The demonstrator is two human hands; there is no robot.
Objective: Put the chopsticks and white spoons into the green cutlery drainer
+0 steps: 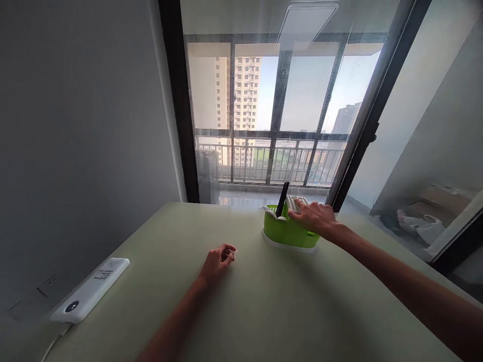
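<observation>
The person is reaching the right hand (315, 217) out over a green holder (289, 231) that is sitting toward the far end of the pale surface (264, 311), close to the window (279, 110). The palm is lying across the holder's right side with the fingers spread onto the pale things slotted in its top; whether the fingers are actually pinching one of those pieces or only resting on them I cannot tell from here. A dark stick-like item (282, 199) is standing upright in the holder's left compartment, just beside the fingertips and untouched.

The left hand (218, 262) is resting on the surface nearer the body, well apart from the holder, curled into a loose fist and holding nothing that I can see.

As for progress, the holder is looking full and undisturbed: nothing is lying out on the surface around it, so the handling seems to be only beginning, with contact made and everything else left to do.

Off at the near left edge a white device (90, 290) with a cable is lying flat.
</observation>
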